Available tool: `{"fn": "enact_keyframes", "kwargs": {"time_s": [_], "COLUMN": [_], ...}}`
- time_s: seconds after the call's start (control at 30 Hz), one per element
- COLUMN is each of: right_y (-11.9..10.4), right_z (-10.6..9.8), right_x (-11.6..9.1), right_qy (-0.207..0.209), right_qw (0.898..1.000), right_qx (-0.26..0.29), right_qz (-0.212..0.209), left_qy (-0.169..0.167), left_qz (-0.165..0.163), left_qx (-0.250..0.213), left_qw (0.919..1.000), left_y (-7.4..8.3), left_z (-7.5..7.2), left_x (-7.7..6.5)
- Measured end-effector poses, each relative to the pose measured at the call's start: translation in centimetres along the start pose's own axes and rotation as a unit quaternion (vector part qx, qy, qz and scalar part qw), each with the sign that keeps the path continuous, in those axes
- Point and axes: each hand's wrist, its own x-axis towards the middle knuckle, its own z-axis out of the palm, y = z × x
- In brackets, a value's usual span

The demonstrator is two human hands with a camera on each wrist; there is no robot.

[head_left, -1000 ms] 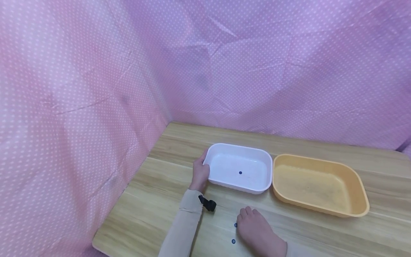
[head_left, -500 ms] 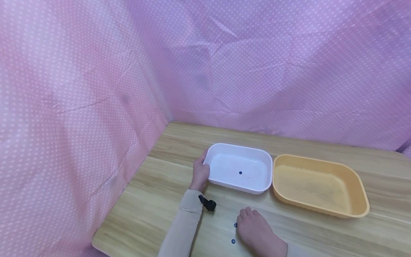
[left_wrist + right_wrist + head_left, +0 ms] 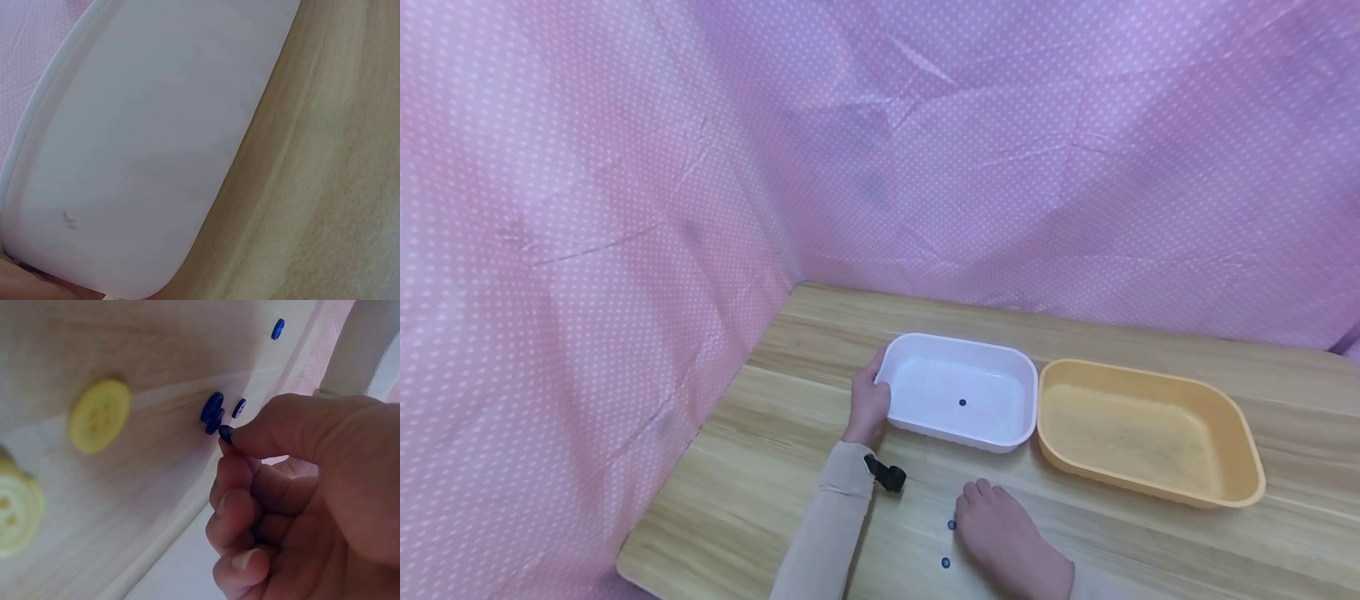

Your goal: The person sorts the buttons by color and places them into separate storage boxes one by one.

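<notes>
My left hand (image 3: 869, 407) grips the left end of a white plastic tub (image 3: 957, 440), thumb over the rim. One dark button (image 3: 962, 402) lies on the tub's floor. The left wrist view is mostly filled by the tub's outer wall (image 3: 144, 137). Close to the table, my right hand (image 3: 294, 481) pinches a small blue button (image 3: 225, 434) between thumb and index finger, the other fingers curled. Just beyond those fingertips lie more blue buttons (image 3: 212, 407), some overlapping. In the head view two dark buttons (image 3: 945, 562) show left of the right hand, which hides the rest.
A yellow-orange tub (image 3: 1150, 492) stands directly right of the white one. Yellow buttons (image 3: 100, 416) lie on the wooden table (image 3: 722, 467) in the right wrist view. Pink dotted cloth (image 3: 880, 167) hangs behind and left of the table.
</notes>
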Motion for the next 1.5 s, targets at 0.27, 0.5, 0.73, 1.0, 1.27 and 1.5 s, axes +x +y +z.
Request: {"fn": "enact_keyframes", "kwargs": {"time_s": [0.27,0.5,0.73,1.0,1.27,1.5], "right_y": [0.58,0.78,0.62,0.60,0.54,0.60], "right_z": [0.28,0.18,0.17,0.17,0.10,-0.49], "right_x": [0.11,0.20,0.01,0.00,-0.08,-0.11], "right_qy": [0.059,0.060,0.076,0.068,0.072,0.048], "right_qw": [0.998,0.997,0.996,0.997,0.996,0.994], "right_qx": [-0.001,0.017,0.017,0.022,0.042,0.096], "right_qz": [-0.031,-0.038,-0.033,-0.026,-0.018,-0.004], "left_qy": [0.000,0.006,0.011,0.007,0.008,0.009], "left_qz": [-0.010,-0.007,0.001,-0.006,-0.008,-0.008], "left_qx": [-0.010,-0.016,-0.006,-0.005,0.001,-0.012], "left_qw": [0.9999,0.9998,0.9999,0.9999,0.9999,0.9999], "left_y": [-0.04,0.03,-0.25,-0.31,-0.06,0.04], "left_z": [0.04,0.03,-0.04,-0.07,0.02,0.11], "left_x": [0.03,-0.12,-0.21,-0.31,-0.36,-0.21]}}
